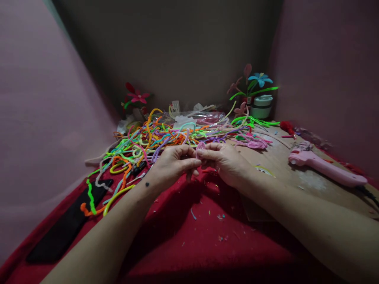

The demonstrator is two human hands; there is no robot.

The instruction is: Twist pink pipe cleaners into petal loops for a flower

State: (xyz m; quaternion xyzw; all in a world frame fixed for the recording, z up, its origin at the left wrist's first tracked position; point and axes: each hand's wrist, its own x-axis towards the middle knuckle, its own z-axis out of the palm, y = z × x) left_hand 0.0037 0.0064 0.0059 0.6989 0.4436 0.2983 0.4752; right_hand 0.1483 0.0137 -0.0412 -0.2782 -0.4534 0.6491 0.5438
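Note:
A small pink fuzzy loop [200,146] stands up between my two hands, above the red cloth. My left hand [177,162] pinches it from the left, thumb and forefinger pressed together at its lower end. From the right, my right hand [222,158] grips the same pink piece between thumb and forefinger. The fingertips of both hands nearly meet. Just behind them lies a large tangled pile of coloured fuzzy stems [160,136]. Further right is a bundle of pink stems [254,142].
A pink glue gun [325,165] lies on a brown board [299,183] at the right. A black flat object [66,227] is at the left. Fuzzy flowers, one blue [261,79], stand behind, near a white-green container [261,107]. Small scraps dot the red cloth [189,252].

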